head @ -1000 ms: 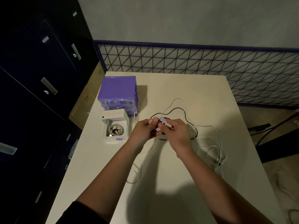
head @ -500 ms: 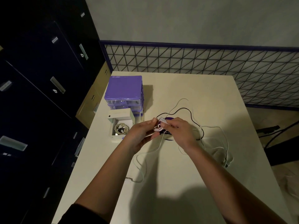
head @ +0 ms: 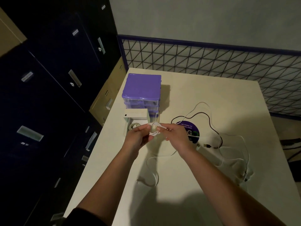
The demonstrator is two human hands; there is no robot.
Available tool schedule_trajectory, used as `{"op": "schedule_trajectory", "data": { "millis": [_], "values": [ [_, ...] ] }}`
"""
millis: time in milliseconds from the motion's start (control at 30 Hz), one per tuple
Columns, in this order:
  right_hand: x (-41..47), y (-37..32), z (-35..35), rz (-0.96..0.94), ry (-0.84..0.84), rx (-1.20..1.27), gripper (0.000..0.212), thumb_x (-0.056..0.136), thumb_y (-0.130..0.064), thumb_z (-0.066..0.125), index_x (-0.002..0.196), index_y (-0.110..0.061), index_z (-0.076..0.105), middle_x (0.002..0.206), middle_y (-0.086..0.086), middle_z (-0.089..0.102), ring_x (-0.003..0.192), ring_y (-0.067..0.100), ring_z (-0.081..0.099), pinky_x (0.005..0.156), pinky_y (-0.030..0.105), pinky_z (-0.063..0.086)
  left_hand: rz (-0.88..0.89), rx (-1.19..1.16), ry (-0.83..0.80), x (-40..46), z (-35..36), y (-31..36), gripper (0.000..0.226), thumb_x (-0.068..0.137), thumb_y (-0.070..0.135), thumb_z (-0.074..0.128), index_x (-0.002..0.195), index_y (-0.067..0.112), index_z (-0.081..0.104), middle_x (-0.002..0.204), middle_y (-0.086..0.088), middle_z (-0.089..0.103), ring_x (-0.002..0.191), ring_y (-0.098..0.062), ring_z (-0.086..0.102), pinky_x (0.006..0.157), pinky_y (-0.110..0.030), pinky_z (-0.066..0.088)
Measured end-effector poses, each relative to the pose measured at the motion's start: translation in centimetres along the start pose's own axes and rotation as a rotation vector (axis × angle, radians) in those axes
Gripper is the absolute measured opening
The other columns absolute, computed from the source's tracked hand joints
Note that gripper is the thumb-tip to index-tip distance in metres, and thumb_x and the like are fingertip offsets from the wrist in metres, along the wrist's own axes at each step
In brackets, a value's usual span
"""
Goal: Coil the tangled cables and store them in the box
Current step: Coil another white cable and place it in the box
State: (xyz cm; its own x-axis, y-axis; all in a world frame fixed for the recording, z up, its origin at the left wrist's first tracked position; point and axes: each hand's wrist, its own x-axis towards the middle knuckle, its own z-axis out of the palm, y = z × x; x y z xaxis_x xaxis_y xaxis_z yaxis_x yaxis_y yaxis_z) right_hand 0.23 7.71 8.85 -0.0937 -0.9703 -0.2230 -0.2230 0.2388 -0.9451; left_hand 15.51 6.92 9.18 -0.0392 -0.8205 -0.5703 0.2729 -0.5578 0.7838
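Note:
My left hand (head: pixel 138 136) and my right hand (head: pixel 176 136) together grip a small coil of white cable (head: pixel 154 128) above the table, just right of the open white box (head: pixel 136 119). The cable's loose tail (head: pixel 151 168) runs down to the table and ends at a plug near the front. Another coiled cable (head: pixel 134 125) lies inside the box, partly hidden by my left hand. A black cable (head: pixel 210 124) and more loose white cable (head: pixel 234 152) lie tangled on the table to the right.
A purple drawer unit (head: pixel 142 88) stands behind the box. A round purple sticker (head: pixel 189 129) is on the white table (head: pixel 211 95). Dark filing cabinets (head: pixel 48 95) stand to the left, and a wire grid fence (head: pixel 211 62) runs behind the table.
Both hands have shifted left toward the white box with the coil. More of the white cable's tail now lies slack on the table in front.

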Motion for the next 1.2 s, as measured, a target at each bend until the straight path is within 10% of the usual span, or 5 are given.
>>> {"op": "schedule_trajectory", "data": {
  "millis": [333, 467, 633, 1000, 1200],
  "values": [
    [2.3, 0.7, 6.3, 0.184, 0.085, -0.087, 0.043, 0.076, -0.029, 0.079, 0.112, -0.009, 0.063, 0.097, -0.002, 0.058, 0.095, 0.016, 0.059, 0.079, 0.024, 0.045, 0.005, -0.060, 0.254, 2.5, -4.1, -0.2, 0.013, 0.094, 0.004, 0.057, 0.100, -0.001, 0.067, 0.085, -0.013, 0.072, 0.074, -0.025, 0.063, 0.058, -0.021, 0.057],
    [3.1, 0.8, 8.3, 0.371, 0.083, -0.011, 0.053, 0.076, -0.039, 0.076, 0.101, 0.006, 0.062, 0.084, 0.019, 0.065, 0.066, 0.023, 0.056, 0.062, 0.033, 0.046, -0.019, -0.111, 0.253, 3.6, -5.2, -0.2, 0.016, 0.095, 0.006, 0.056, 0.102, 0.001, 0.069, 0.082, -0.009, 0.073, 0.076, -0.024, 0.062, 0.068, -0.024, 0.058],
    [4.1, 0.0, 9.7, 0.474, -0.029, -0.014, 0.027, 0.085, -0.037, 0.067, 0.072, -0.013, 0.066, 0.074, 0.005, 0.071, 0.042, 0.016, 0.046, 0.044, 0.021, 0.037, -0.014, -0.057, 0.272, 4.8, -6.2, -0.4, 0.014, 0.092, 0.010, 0.061, 0.099, 0.000, 0.070, 0.087, -0.014, 0.072, 0.074, -0.024, 0.067, 0.065, -0.024, 0.057],
    [6.7, -0.2, 11.3, 0.563, 0.104, 0.057, 0.014, 0.086, -0.019, 0.065, 0.080, -0.006, 0.066, 0.074, 0.006, 0.068, 0.021, 0.005, 0.040, 0.028, 0.009, 0.026, 0.230, 0.999, 0.367, 6.7, -8.9, -0.9, 0.024, 0.096, 0.034, 0.045, 0.104, 0.033, 0.068, 0.107, 0.003, 0.059, 0.100, -0.018, 0.058, 0.076, -0.031, 0.048],
    [7.6, 1.7, 12.7, 0.530, 0.183, -0.067, 0.031, 0.074, -0.046, 0.068, 0.058, -0.020, 0.064, 0.058, -0.006, 0.070, 0.052, 0.020, 0.061, 0.069, 0.041, 0.058, 0.244, 1.160, 0.404, 6.6, -9.1, -1.5, 0.025, 0.094, 0.037, 0.055, 0.117, 0.030, 0.059, 0.117, 0.002, 0.052, 0.115, -0.018, 0.050, 0.075, -0.033, 0.044]
  ]
}}
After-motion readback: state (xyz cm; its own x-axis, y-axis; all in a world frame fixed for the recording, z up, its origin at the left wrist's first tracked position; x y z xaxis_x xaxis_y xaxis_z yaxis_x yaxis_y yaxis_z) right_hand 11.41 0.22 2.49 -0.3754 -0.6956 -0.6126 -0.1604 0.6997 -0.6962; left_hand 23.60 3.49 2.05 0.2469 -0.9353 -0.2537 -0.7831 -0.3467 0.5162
